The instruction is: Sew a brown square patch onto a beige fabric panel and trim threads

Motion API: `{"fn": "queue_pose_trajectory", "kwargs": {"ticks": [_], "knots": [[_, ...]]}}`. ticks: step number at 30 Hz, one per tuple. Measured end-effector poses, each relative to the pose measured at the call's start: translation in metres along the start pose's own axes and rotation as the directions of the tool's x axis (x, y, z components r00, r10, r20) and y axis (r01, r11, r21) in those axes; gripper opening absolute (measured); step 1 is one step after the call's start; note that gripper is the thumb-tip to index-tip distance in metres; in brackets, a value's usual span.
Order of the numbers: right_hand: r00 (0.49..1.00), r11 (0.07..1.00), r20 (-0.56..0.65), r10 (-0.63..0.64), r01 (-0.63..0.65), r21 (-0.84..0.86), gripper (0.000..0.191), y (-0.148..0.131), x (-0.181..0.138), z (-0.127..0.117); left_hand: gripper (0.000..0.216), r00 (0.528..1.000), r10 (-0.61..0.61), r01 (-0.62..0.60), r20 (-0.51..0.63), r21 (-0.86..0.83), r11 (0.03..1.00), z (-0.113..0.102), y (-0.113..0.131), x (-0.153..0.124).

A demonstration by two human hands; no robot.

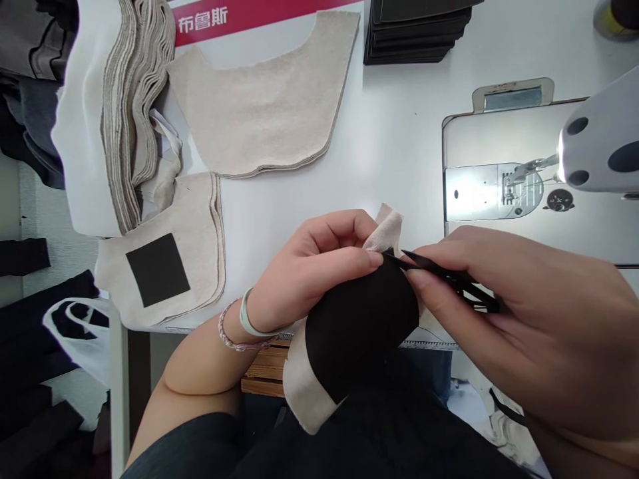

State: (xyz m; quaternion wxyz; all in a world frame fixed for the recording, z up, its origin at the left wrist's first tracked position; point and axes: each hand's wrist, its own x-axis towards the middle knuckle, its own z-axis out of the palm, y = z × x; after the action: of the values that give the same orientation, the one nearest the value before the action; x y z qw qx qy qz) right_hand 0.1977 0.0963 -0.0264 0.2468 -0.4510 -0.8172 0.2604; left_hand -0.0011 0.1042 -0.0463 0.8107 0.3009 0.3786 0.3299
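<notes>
My left hand [329,259] pinches a beige fabric piece [309,389] near its upper corner, thumb on top. A black patch [362,319] covers much of that piece, which curves down over the table's front edge. Black thread snips [449,276] are gripped in my right hand [529,313]. Their blades are slightly apart, with the tips at the patch's upper corner, close to my left thumb. Whether a thread lies between the blades is too small to tell.
A sewing machine [599,133] stands at the right, its needle area lit. Beige fabric pieces [269,106] and a folded stack [120,120] lie at the back and left. One front-left piece bears a black square [158,269]. Black panels [419,30] are piled at the back.
</notes>
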Motion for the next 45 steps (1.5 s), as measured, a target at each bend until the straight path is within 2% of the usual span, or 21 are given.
{"fn": "queue_pose_trajectory", "kwargs": {"ticks": [12,18,25,30,35,37,40,42,45], "knots": [[0.997,0.993,-0.035,-0.075,0.072,-0.095,0.007,0.000,-0.003,0.008,0.013,0.996,0.086,-0.086,0.021,0.005,0.996,0.001,-0.001,-0.001],[0.994,0.988,-0.050,-0.102,0.095,-0.119,0.008,0.000,-0.003,0.010,0.018,0.988,0.156,-0.155,-0.003,0.114,0.981,0.001,-0.002,-0.002],[0.994,0.992,-0.055,-0.099,0.094,-0.078,0.009,0.000,-0.002,0.015,0.017,0.985,0.172,-0.170,-0.011,0.095,0.981,0.003,-0.004,-0.002],[0.989,0.988,-0.102,-0.108,0.095,-0.124,0.010,0.002,-0.005,0.020,0.019,0.984,0.174,-0.171,-0.034,0.075,0.982,0.005,-0.004,-0.002],[0.991,0.982,-0.065,-0.116,0.104,-0.155,0.013,0.002,-0.007,0.020,0.021,0.983,0.177,-0.170,-0.046,0.129,0.977,0.005,-0.004,-0.002],[0.994,0.991,-0.055,-0.092,0.086,-0.101,0.013,0.001,-0.005,0.016,0.022,0.983,0.175,-0.166,-0.048,0.154,0.974,0.005,-0.004,-0.002],[1.000,0.996,0.011,0.005,-0.006,0.091,0.009,0.000,0.000,0.008,0.022,0.984,0.174,-0.162,-0.051,0.183,0.970,0.006,-0.004,-0.004],[0.993,0.970,0.075,0.089,-0.103,0.219,0.007,-0.001,0.003,0.003,0.023,0.983,0.175,-0.162,-0.051,0.197,0.967,0.007,-0.004,-0.005],[0.967,0.905,0.148,0.205,-0.245,0.347,0.016,0.001,0.006,-0.001,0.024,0.983,0.175,-0.160,-0.050,0.219,0.962,0.006,-0.003,-0.005]]}}
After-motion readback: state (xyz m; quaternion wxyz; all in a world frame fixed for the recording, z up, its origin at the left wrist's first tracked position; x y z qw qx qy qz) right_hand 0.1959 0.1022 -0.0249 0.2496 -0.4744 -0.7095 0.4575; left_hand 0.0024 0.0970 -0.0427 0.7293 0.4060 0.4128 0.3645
